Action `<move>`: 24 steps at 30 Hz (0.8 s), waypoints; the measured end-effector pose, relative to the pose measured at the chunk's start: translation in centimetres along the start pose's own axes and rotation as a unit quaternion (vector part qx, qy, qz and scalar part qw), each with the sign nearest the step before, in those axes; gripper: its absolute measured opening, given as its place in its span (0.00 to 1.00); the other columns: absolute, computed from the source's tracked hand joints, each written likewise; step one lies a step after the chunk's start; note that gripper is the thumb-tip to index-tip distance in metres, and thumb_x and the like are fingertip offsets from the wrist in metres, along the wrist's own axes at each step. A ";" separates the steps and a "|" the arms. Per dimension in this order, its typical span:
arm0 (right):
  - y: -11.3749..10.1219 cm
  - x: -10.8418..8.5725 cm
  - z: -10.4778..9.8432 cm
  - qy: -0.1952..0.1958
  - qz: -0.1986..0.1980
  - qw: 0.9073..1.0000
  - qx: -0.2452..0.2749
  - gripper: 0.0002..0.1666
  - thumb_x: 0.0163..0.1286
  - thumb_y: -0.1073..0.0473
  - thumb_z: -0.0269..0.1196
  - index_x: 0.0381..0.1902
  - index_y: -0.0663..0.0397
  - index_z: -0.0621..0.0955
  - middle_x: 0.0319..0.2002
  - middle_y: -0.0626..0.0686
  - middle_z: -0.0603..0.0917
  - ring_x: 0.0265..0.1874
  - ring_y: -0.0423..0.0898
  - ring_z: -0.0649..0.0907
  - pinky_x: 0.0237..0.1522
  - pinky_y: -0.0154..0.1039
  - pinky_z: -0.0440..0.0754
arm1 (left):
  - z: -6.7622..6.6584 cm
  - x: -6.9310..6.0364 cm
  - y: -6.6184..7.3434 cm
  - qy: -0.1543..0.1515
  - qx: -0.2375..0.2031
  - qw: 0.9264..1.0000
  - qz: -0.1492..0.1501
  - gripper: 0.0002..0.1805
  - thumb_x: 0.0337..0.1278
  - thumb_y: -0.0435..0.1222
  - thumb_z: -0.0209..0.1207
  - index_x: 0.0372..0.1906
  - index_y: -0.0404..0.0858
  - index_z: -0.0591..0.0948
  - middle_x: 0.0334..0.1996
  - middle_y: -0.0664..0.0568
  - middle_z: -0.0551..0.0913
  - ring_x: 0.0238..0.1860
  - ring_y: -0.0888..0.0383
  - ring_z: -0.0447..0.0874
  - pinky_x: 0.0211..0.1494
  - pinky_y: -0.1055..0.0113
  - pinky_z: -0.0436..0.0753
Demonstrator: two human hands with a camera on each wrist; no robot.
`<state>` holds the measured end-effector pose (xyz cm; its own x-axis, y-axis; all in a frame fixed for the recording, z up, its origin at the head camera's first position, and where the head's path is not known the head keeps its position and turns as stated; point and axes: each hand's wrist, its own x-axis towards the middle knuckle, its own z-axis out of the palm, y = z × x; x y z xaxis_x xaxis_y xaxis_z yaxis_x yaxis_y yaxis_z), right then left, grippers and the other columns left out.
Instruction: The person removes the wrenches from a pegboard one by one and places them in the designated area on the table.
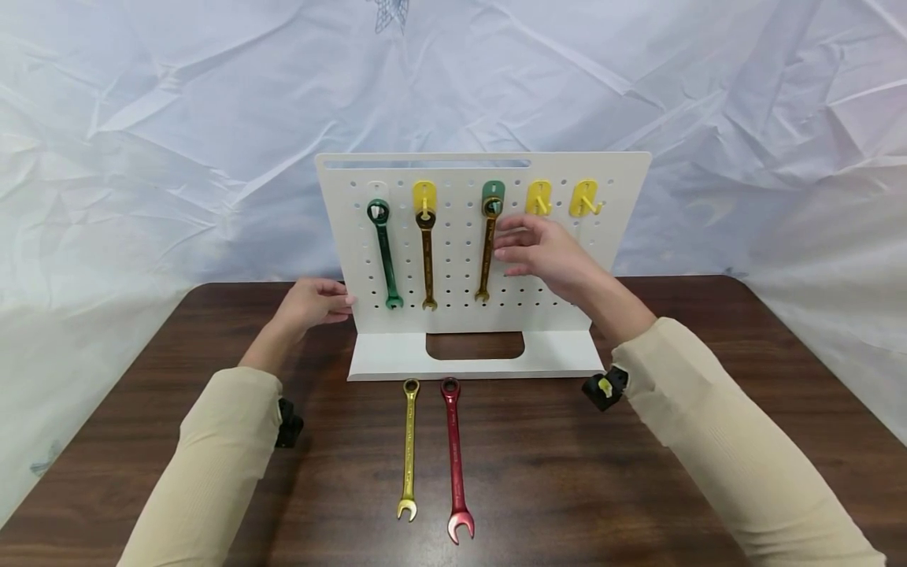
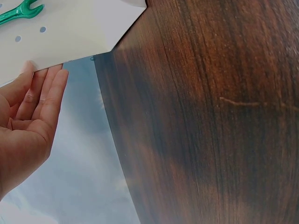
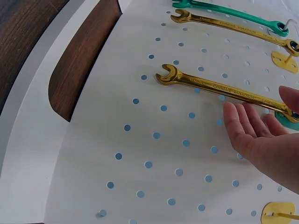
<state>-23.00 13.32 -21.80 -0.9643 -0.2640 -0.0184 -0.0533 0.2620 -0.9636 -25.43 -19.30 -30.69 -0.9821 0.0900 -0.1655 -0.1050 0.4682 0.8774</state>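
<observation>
The left hand [image 1: 312, 303] is pinching the pegboard [image 1: 458, 260] edge; the right hand [image 1: 544, 250], relaxed and unclenched, is hovering beside a gold combination wrench [image 1: 486, 256].

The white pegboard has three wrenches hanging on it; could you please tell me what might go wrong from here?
The right hand is close beside the gold wrench on the green hook, so it might knock that wrench loose. The left hand holds the side edge of the white pegboard; a sharp pull there could shift it. The yellow wrench and red wrench lie just in front, so a sliding pegboard might nudge them.
</observation>
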 end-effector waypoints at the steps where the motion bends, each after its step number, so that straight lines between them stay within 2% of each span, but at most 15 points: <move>1: 0.0 0.0 0.0 0.000 0.000 1.000 0.000 0.25 0.66 0.71 0.54 0.61 0.63 0.64 0.54 0.62 0.71 0.54 0.51 0.72 0.51 0.46 0.76 | 0.0 0.0 0.0 0.000 0.000 1.000 0.000 0.17 0.62 0.33 0.54 0.51 0.24 0.73 0.49 0.32 0.75 0.49 0.40 0.76 0.51 0.56 0.78; 10: 0.0 0.1 0.3 0.003 -0.004 1.000 -0.011 0.24 0.65 0.72 0.54 0.59 0.64 0.65 0.50 0.60 0.72 0.48 0.49 0.73 0.46 0.42 0.79 | 0.0 -0.1 0.0 0.001 -0.002 1.000 0.003 0.17 0.62 0.33 0.54 0.50 0.24 0.73 0.49 0.32 0.75 0.49 0.40 0.76 0.51 0.56 0.78; 24: 0.1 -0.1 0.6 -0.004 -0.007 1.000 -0.028 0.15 0.66 0.71 0.54 0.50 0.69 0.71 0.43 0.58 0.73 0.41 0.48 0.75 0.43 0.40 0.81 | -0.1 -0.2 0.0 -0.002 -0.001 1.000 0.000 0.17 0.62 0.32 0.54 0.50 0.24 0.73 0.49 0.32 0.75 0.49 0.40 0.76 0.51 0.56 0.78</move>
<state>-22.77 12.85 -22.04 -0.9614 -0.2749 -0.0067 -0.0819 0.3095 -0.9474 -25.28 -19.40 -30.64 -0.9813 0.0936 -0.1683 -0.1063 0.4656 0.8786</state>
